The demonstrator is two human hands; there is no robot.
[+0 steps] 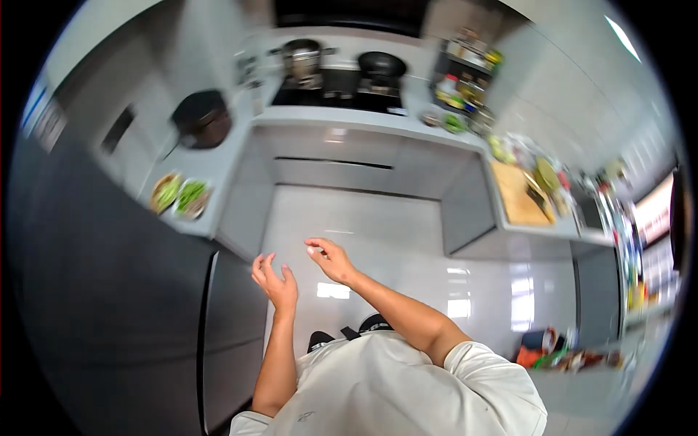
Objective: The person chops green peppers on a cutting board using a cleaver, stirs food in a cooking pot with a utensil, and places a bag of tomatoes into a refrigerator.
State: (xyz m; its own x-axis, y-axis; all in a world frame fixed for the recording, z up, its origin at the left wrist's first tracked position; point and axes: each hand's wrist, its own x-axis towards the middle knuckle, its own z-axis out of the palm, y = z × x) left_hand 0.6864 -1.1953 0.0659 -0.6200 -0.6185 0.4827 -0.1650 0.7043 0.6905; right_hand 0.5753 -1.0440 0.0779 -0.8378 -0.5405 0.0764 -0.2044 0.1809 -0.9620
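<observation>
Both of my hands are held out in front of my body, over the shiny tiled floor (pixel 349 218). My left hand (pixel 277 285) holds nothing; its fingers are loosely bent and apart. Close by on its right, my right hand (pixel 332 260) is empty too, its fingers slightly curled with a gap to the thumb. The hands do not touch each other. Nearest to my left hand is the edge of a dark fridge-like cabinet (pixel 138 276). On the left counter are a plate of chopped greens (pixel 192 198) and a basket of green vegetables (pixel 166 190).
A steel pot (pixel 302 58) and a black wok (pixel 382 65) stand on the stove (pixel 338 91). The left counter carries a dark cooker (pixel 201 120). A cutting board (pixel 515 190) with a knife (pixel 536 198) lies right. Bags and packets (pixel 574 360) sit lower right.
</observation>
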